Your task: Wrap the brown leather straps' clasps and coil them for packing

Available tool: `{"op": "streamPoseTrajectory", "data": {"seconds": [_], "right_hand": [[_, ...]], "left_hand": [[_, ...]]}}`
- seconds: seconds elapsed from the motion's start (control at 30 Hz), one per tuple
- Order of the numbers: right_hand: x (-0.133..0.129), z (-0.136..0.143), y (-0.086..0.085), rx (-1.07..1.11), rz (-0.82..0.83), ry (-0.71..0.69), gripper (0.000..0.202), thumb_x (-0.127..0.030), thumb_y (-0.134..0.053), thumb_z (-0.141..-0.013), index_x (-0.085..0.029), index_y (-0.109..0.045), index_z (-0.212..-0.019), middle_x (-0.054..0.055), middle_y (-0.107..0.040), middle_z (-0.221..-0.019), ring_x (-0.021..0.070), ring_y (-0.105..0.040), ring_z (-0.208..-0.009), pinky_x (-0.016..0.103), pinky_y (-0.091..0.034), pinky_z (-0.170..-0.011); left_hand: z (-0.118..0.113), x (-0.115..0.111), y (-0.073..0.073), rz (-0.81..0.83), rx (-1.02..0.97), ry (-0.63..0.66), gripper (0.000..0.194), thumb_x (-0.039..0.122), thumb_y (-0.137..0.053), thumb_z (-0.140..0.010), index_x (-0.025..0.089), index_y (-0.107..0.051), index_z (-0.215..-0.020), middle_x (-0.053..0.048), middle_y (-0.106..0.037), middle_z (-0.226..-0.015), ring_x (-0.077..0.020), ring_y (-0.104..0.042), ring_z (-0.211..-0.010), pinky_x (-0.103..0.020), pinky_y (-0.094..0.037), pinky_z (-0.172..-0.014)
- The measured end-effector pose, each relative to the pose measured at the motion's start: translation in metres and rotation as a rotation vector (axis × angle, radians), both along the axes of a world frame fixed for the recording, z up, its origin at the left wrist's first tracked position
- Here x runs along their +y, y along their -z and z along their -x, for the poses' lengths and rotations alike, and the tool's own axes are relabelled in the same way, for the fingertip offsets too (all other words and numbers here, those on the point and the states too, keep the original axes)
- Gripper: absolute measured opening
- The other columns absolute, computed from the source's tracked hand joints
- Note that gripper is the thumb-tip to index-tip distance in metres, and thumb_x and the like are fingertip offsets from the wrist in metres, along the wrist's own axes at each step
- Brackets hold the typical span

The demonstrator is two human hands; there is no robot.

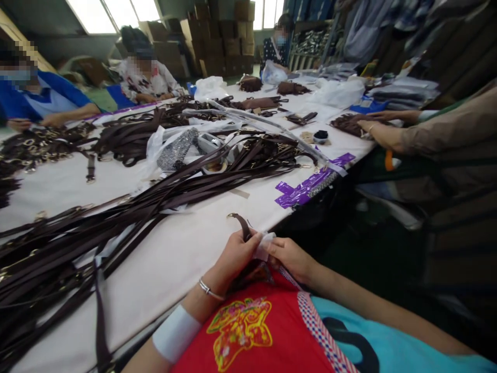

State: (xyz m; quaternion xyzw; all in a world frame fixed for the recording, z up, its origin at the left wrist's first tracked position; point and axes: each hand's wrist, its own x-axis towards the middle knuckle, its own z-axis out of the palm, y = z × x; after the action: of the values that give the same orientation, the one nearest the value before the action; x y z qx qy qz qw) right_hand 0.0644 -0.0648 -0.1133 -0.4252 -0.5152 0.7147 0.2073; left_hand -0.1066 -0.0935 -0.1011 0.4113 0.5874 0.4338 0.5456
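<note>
One long table (202,238), covered in white, runs under a heap of dark straps (186,189), some trailing to the near edge beside the worker's left forearm; a careless sweep of that arm could drag them down. Below, a red apron (283,331) covers the worker's lap. Above it, just beside the table's edge, the left hand (239,246) pinches a short strap (244,225), its free end curling up past the fingers. The right hand (289,255) meets it, fingertips closed on a scrap of white wrap (265,244) that both hands appear to share; whether the right also grips the strap cannot be told. Should the hands pull unevenly, the thin wrap might tear; should the left pinch slacken, the strap could drop into the lap or to the floor. The exposed metal clasp (232,215) at its tip could snag.
</note>
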Motion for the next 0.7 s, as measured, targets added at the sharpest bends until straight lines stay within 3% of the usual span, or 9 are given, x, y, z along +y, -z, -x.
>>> {"op": "streamPoseTrajectory", "data": {"seconds": [0.1, 0.2, 0.3, 0.47, 0.57, 0.63, 0.7], "right_hand": [[-0.001, -0.007, 0.001, 0.028, 0.015, 0.149, 0.043, -0.053, -0.076, -0.071, -0.014, -0.062, -0.06, -0.004, -0.047, -0.048, 0.0067, -0.036, -0.046, 0.023, -0.025, -0.046], [0.009, -0.023, 0.001, 0.083, 0.045, 0.192, 0.036, -0.047, -0.08, -0.066, -0.014, -0.066, -0.062, -0.003, -0.05, -0.048, 0.0068, -0.037, -0.045, 0.023, -0.024, -0.044], [0.02, -0.038, 0.006, 0.194, 0.148, 0.336, 0.033, -0.041, -0.085, -0.06, -0.015, -0.066, -0.065, -0.003, -0.054, -0.052, 0.0064, -0.038, -0.045, 0.022, -0.024, -0.041], [0.031, -0.043, 0.02, 0.327, 0.331, 0.561, 0.027, -0.036, -0.081, -0.068, -0.016, -0.062, -0.072, -0.004, -0.056, -0.057, 0.0055, -0.04, -0.044, 0.018, -0.028, -0.04], [0.035, -0.045, 0.022, 0.343, 0.376, 0.634, 0.023, -0.035, -0.075, -0.075, -0.017, -0.061, -0.076, -0.004, -0.056, -0.059, 0.005, -0.04, -0.042, 0.017, -0.029, -0.039], [0.038, -0.048, 0.021, 0.354, 0.405, 0.666, 0.021, -0.034, -0.071, -0.08, -0.017, -0.06, -0.076, -0.005, -0.055, -0.058, 0.0049, -0.041, -0.041, 0.017, -0.03, -0.038], [0.041, -0.052, 0.018, 0.36, 0.425, 0.687, 0.02, -0.033, -0.068, -0.083, -0.017, -0.059, -0.076, -0.005, -0.054, -0.057, 0.0048, -0.04, -0.04, 0.017, -0.03, -0.038]], "left_hand": [[-0.012, -0.001, -0.004, -0.014, -0.049, 0.028, 0.041, 0.053, -0.064, -0.084, 0.013, -0.062, -0.089, 0.003, -0.055, -0.06, -0.0089, -0.046, -0.05, -0.021, -0.035, -0.048], [-0.007, 0.001, -0.014, 0.002, -0.266, -0.004, 0.052, 0.061, -0.057, -0.087, 0.014, -0.057, -0.108, 0.003, -0.057, -0.059, -0.0102, -0.048, -0.045, -0.021, -0.037, -0.045], [-0.001, 0.005, -0.03, 0.025, -0.357, -0.02, 0.058, 0.063, -0.056, -0.086, 0.014, -0.054, -0.117, 0.0, -0.063, -0.063, -0.0133, -0.056, -0.051, -0.022, -0.043, -0.047], [-0.021, -0.005, -0.052, 0.154, -0.241, 0.188, 0.043, 0.039, -0.067, -0.082, 0.014, -0.056, -0.116, -0.005, -0.068, -0.08, -0.0121, -0.059, -0.057, -0.022, -0.047, -0.052], [-0.037, -0.014, -0.051, 0.145, -0.197, 0.34, 0.033, 0.041, -0.061, -0.087, 0.014, -0.061, -0.105, 0.0, -0.061, -0.069, -0.0066, -0.043, -0.046, -0.019, -0.035, -0.045], [-0.044, -0.018, -0.046, 0.097, -0.135, 0.38, 0.04, 0.051, -0.054, -0.091, 0.013, -0.061, -0.104, 0.003, -0.053, -0.059, -0.0065, -0.036, -0.045, -0.019, -0.029, -0.043], [-0.047, -0.02, -0.04, 0.076, -0.095, 0.379, 0.05, 0.056, -0.051, -0.092, 0.013, -0.059, -0.115, 0.005, -0.047, -0.055, -0.0077, -0.035, -0.046, -0.019, -0.027, -0.044]]}}
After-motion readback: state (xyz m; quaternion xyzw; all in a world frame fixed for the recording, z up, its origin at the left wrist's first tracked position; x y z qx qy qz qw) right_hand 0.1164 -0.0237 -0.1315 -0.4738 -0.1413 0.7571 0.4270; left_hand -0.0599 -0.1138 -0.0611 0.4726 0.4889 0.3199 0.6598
